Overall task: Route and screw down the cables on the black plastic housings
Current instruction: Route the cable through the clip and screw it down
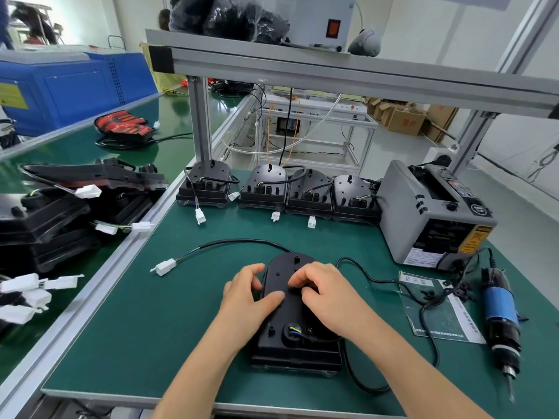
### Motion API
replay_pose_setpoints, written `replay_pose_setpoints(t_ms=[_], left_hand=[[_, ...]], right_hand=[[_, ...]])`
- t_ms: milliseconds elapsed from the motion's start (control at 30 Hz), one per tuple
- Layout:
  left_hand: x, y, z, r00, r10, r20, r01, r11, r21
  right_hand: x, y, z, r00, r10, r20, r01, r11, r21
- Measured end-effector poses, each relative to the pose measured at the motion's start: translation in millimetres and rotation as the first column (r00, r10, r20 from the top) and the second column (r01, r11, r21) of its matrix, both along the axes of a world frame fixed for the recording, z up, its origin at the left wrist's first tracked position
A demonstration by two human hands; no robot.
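Black housing point(290, 316) flat on the green worktop point(136, 328), near the front edge and about midway across, rounded end pointing away. Left hand point(251, 294) at its left side: fingers point(257, 269) curled round the edge, thumb laid on the top face, gripping it. Right hand point(326, 294) on the upper middle of the same face, fingers point(299, 278) bent, tips down on the plastic; no telling if pinching anything beneath. Black cable point(242, 241) curving from the far end towards the left, ending in a white plug point(165, 266) on the worktop. Four more housings point(263, 189) in a row along the back edge, small white plugs in front. Grey tape machine point(432, 213) just to their right. Blue-and-black power screwdriver point(499, 309) lying at the far right, well apart from both hands.
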State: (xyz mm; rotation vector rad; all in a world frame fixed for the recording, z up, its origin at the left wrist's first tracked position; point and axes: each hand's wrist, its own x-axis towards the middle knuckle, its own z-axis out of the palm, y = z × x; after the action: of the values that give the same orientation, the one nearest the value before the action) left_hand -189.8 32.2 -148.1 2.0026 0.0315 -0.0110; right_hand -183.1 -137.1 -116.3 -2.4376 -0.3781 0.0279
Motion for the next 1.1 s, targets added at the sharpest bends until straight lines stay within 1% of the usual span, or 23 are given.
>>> replay_pose_setpoints(t_ms=[67, 200, 333, 367, 433, 500, 533, 567, 600, 633, 667, 700, 733, 767, 800, 833, 867, 933, 967, 1000, 1033, 1067, 1100], left_hand=[[0.7, 2.9, 2.2, 1.0, -0.022, 0.007, 0.022, 0.999, 0.045], [-0.1, 9.6, 6.8, 0.995, -0.091, -0.04, 0.092, 0.996, 0.02], [-0.2, 11.5, 6.8, 0.99, -0.138, -0.024, 0.139, 0.988, 0.064], [-0.4, 13.0, 7.1, 0.985, -0.17, -0.044, 0.171, 0.984, 0.043], [-0.3, 19.4, 9.1, 0.957, -0.26, -0.125, 0.256, 0.965, -0.052], [3.1, 29.5, 11.0, 0.946, -0.293, -0.141, 0.275, 0.952, -0.133], [7.2, 34.7, 11.1, 0.963, -0.25, -0.103, 0.237, 0.963, -0.129], [14.4, 40.0, 10.6, 0.988, -0.153, -0.038, 0.151, 0.987, -0.055], [24.7, 46.2, 9.5, 0.999, -0.031, 0.04, 0.027, 0.995, 0.099], [35.3, 53.1, 9.3, 0.99, 0.076, 0.115, -0.107, 0.95, 0.294], [44.7, 60.7, 10.5, 0.974, 0.151, 0.167, -0.215, 0.847, 0.487], [53.0, 68.7, 11.8, 0.962, 0.195, 0.191, -0.273, 0.711, 0.648], [60.1, 76.8, 12.9, 0.959, 0.214, 0.185, -0.277, 0.577, 0.768], [65.3, 84.1, 13.8, 0.962, 0.222, 0.158, -0.248, 0.471, 0.846], [68.8, 89.1, 14.6, 0.967, 0.222, 0.122, -0.202, 0.387, 0.9], [71.2, 91.8, 16.1, 0.973, 0.214, 0.082, -0.152, 0.333, 0.931], [71.8, 92.3, 19.2, 0.978, 0.206, 0.04, -0.104, 0.313, 0.944], [71.0, 88.5, 26.8, 0.975, 0.219, -0.025, -0.052, 0.338, 0.94], [69.3, 85.3, 31.0, 0.972, 0.224, -0.071, -0.021, 0.386, 0.922], [67.4, 81.3, 34.6, 0.968, 0.214, -0.131, 0.018, 0.462, 0.887], [63.4, 76.7, 37.0, 0.961, 0.18, -0.211, 0.066, 0.591, 0.804], [56.1, 70.7, 39.2, 0.948, 0.117, -0.297, 0.11, 0.754, 0.647], [46.3, 63.2, 40.5, 0.931, 0.032, -0.365, 0.138, 0.892, 0.43]], right_hand=[[-0.8, -0.1, -1.1, 1.0, -0.003, 0.008, 0.003, 1.0, 0.01], [-3.5, 2.1, -5.4, 0.998, -0.02, 0.065, 0.019, 1.0, 0.01], [-6.6, 4.4, -10.2, 0.988, -0.04, 0.149, 0.04, 0.999, 0.004], [-6.9, 4.5, -10.3, 0.987, -0.04, 0.154, 0.04, 0.999, 0.005], [-7.3, 3.9, -10.3, 0.988, -0.037, 0.147, 0.037, 0.999, 0.007], [-7.5, 3.6, -10.3, 0.991, -0.034, 0.132, 0.033, 0.999, 0.009], [-7.5, 3.2, -9.8, 0.992, -0.033, 0.12, 0.032, 0.999, 0.01], [-7.4, 2.9, -8.7, 0.994, -0.031, 0.101, 0.03, 0.999, 0.013], [-7.5, 2.5, -7.0, 0.997, -0.029, 0.078, 0.028, 0.999, 0.019], [-8.0, 2.0, -4.6, 0.998, -0.028, 0.056, 0.026, 0.999, 0.031], [-9.5, 1.2, -1.7, 0.999, -0.03, 0.039, 0.028, 0.999, 0.046], [-11.8, -0.1, 1.7, 0.999, -0.037, 0.035, 0.035, 0.997, 0.062], [-15.1, -2.4, 4.8, 0.998, -0.049, 0.044, 0.046, 0.996, 0.071], [-19.3, -5.7, 7.0, 0.996, -0.062, 0.064, 0.058, 0.996, 0.067], [-24.8, -9.9, 9.0, 0.993, -0.072, 0.09, 0.068, 0.997, 0.049], [-30.8, -14.5, 11.1, 0.991, -0.08, 0.11, 0.079, 0.997, 0.017], [-37.0, -19.4, 13.2, 0.99, -0.086, 0.11, 0.09, 0.995, -0.031], [-48.6, -27.8, 16.2, 0.996, -0.077, 0.043, 0.082, 0.988, -0.132], [-53.2, -30.7, 16.9, 0.998, -0.068, -0.006, 0.066, 0.983, -0.172], [-56.9, -32.4, 17.8, 0.996, -0.062, -0.06, 0.049, 0.977, -0.209], [-59.9, -32.6, 19.4, 0.992, -0.056, -0.111, 0.028, 0.971, -0.237], [-62.0, -31.7, 20.6, 0.985, -0.055, -0.161, 0.013, 0.967, -0.255], [-63.0, -29.8, 21.3, 0.978, -0.054, -0.202, -0.001, 0.965, -0.263]])
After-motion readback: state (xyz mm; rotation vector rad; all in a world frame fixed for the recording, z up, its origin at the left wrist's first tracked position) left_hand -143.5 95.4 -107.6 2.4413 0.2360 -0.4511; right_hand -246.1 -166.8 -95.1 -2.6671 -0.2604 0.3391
